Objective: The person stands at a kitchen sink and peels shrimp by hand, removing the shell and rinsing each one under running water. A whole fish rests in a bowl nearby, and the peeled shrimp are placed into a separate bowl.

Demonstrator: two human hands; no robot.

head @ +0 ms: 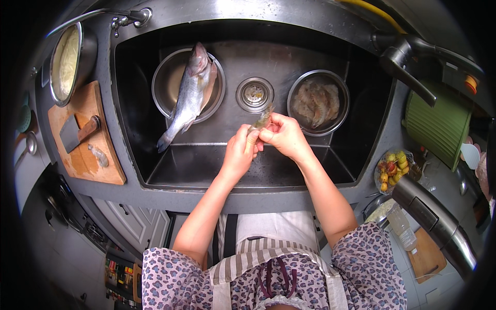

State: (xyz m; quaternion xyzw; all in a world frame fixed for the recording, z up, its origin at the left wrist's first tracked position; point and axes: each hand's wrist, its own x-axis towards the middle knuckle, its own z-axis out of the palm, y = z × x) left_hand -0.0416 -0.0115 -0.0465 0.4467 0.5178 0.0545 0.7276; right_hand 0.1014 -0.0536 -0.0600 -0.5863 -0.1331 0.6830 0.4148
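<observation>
Over the near part of the sink, my left hand holds a raw shrimp by its body. My right hand pinches the same shrimp from the right side, its fingertips touching it; they partly hide its underside. To the right, a steel bowl in the sink holds several raw shrimp. At the left, a whole fish lies across another steel bowl, its tail past the rim. The drain strainer between the bowls has bits of waste in it.
A wooden cutting board left of the sink carries a cleaver and one shrimp. Behind it stands a large metal bowl. A faucet is at the back right, near a green ribbed rack or container and a bag of fruit.
</observation>
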